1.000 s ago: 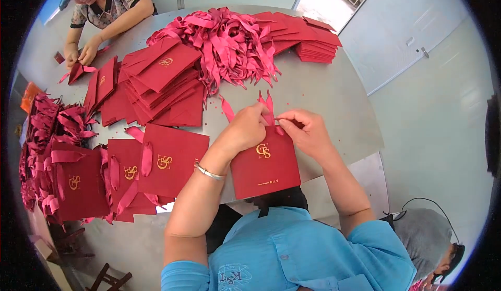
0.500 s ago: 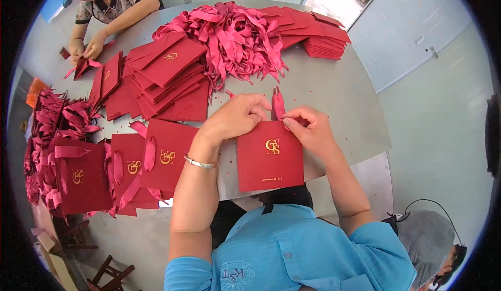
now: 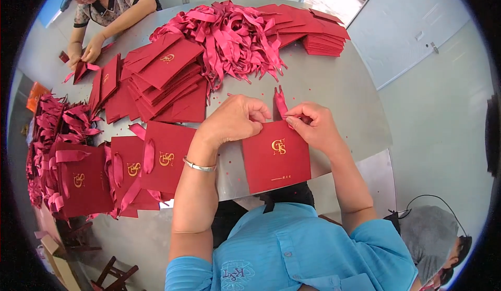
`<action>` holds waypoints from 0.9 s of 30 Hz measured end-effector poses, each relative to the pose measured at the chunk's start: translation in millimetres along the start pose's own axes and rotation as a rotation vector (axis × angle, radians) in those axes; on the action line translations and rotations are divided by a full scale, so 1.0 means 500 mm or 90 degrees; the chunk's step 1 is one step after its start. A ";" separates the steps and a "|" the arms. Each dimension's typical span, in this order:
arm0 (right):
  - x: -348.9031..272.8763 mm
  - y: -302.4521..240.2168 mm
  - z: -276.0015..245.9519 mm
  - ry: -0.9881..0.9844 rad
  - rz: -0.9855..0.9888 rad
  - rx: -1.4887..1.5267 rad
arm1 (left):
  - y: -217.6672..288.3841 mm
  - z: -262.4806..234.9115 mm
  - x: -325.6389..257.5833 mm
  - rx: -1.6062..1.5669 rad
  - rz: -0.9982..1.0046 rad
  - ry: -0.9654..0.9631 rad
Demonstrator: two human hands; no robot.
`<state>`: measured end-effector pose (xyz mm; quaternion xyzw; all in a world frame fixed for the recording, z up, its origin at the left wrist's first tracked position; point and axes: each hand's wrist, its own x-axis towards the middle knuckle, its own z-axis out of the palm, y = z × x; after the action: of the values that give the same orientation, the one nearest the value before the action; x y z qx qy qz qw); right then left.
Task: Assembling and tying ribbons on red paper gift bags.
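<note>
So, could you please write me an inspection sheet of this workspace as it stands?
Surface: grey table, strewn with small red bits.
Job's things: flat dark red paper bag with gold emblem; pink-red ribbon strip at its top edge.
Clutter: stacked red bags; loose ribbon heap; ribboned bags.
Grippers: left hand and right hand pinch the bag's top edge.
Cables: thin dark cable on the floor.
Surroundings: co-worker's hands handling another bag; pale walls.
</note>
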<state>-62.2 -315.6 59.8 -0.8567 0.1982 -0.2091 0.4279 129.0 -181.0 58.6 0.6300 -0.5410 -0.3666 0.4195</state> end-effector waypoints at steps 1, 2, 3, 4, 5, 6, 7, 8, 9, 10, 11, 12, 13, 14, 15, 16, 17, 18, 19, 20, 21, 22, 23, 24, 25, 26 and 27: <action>0.001 0.000 -0.002 0.000 -0.001 0.000 | 0.002 -0.001 -0.001 -0.007 -0.023 -0.018; 0.003 -0.001 -0.003 -0.006 -0.015 -0.029 | 0.002 -0.001 -0.002 -0.006 -0.023 -0.017; 0.004 -0.002 -0.004 -0.011 -0.029 -0.058 | 0.000 -0.002 -0.002 -0.001 -0.020 -0.013; 0.004 -0.004 -0.003 -0.012 -0.031 -0.058 | -0.001 -0.002 -0.002 0.003 -0.017 -0.009; 0.004 -0.008 -0.002 -0.003 -0.055 -0.088 | 0.000 -0.001 -0.002 0.003 -0.017 -0.007; 0.005 -0.011 -0.001 0.006 -0.079 -0.118 | 0.001 0.001 -0.001 0.001 -0.016 -0.010; 0.005 -0.012 -0.002 0.004 -0.080 -0.118 | 0.003 0.003 -0.002 -0.002 -0.015 -0.012; 0.005 -0.012 -0.005 -0.001 -0.087 -0.133 | 0.004 0.004 -0.002 -0.003 -0.016 -0.009; 0.005 -0.012 -0.006 -0.006 -0.094 -0.147 | 0.003 0.003 0.000 -0.017 -0.009 -0.023; 0.005 -0.013 -0.005 -0.010 -0.095 -0.146 | 0.001 0.001 0.000 -0.032 -0.002 -0.037; 0.004 -0.013 -0.003 -0.003 -0.067 -0.108 | -0.002 -0.001 0.000 -0.034 -0.005 -0.033; 0.004 -0.013 -0.001 0.003 -0.038 -0.069 | -0.005 -0.004 0.000 -0.054 -0.003 -0.061; 0.002 -0.014 -0.001 -0.004 -0.038 -0.068 | -0.005 -0.007 -0.001 -0.075 -0.002 -0.088; 0.000 -0.017 -0.002 0.000 -0.029 -0.061 | -0.003 -0.012 0.000 -0.078 -0.006 -0.084; -0.001 -0.020 -0.001 0.003 -0.020 -0.054 | 0.003 -0.019 0.001 -0.127 -0.072 -0.136; -0.001 -0.024 0.001 -0.002 -0.021 -0.053 | 0.006 -0.026 0.001 -0.175 -0.138 -0.188; -0.002 -0.027 0.003 0.014 -0.029 -0.056 | 0.002 -0.028 0.000 -0.177 -0.141 -0.184; -0.002 -0.029 0.005 0.031 -0.037 -0.059 | -0.004 -0.029 0.000 -0.194 -0.128 -0.199; -0.002 -0.027 0.004 0.029 -0.038 -0.059 | -0.009 -0.029 -0.001 -0.211 -0.114 -0.215; -0.002 -0.024 0.001 0.045 -0.051 -0.071 | -0.011 -0.028 -0.002 -0.212 -0.115 -0.213; -0.002 -0.023 -0.001 0.062 -0.064 -0.083 | -0.012 -0.028 -0.002 -0.201 -0.099 -0.229; -0.003 -0.021 -0.003 0.061 -0.064 -0.083 | -0.013 -0.026 -0.001 -0.189 -0.083 -0.248; -0.004 -0.020 -0.004 0.062 -0.060 -0.076 | -0.011 -0.026 -0.001 -0.190 -0.083 -0.248; -0.006 -0.020 -0.005 0.063 -0.056 -0.070 | -0.007 -0.025 -0.002 -0.173 -0.087 -0.244; -0.006 -0.021 -0.006 0.065 -0.057 -0.070 | -0.003 -0.026 -0.002 -0.154 -0.091 -0.240; -0.007 -0.024 -0.007 0.069 -0.053 -0.065 | -0.002 -0.025 -0.003 -0.152 -0.091 -0.240; -0.006 -0.025 -0.009 0.074 -0.050 -0.060 | 0.000 -0.025 -0.003 -0.178 -0.095 -0.215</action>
<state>-65.1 -309.8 72.1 -0.8692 0.1986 -0.2656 0.3667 140.1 -177.7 63.3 0.5339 -0.4992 -0.5683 0.3779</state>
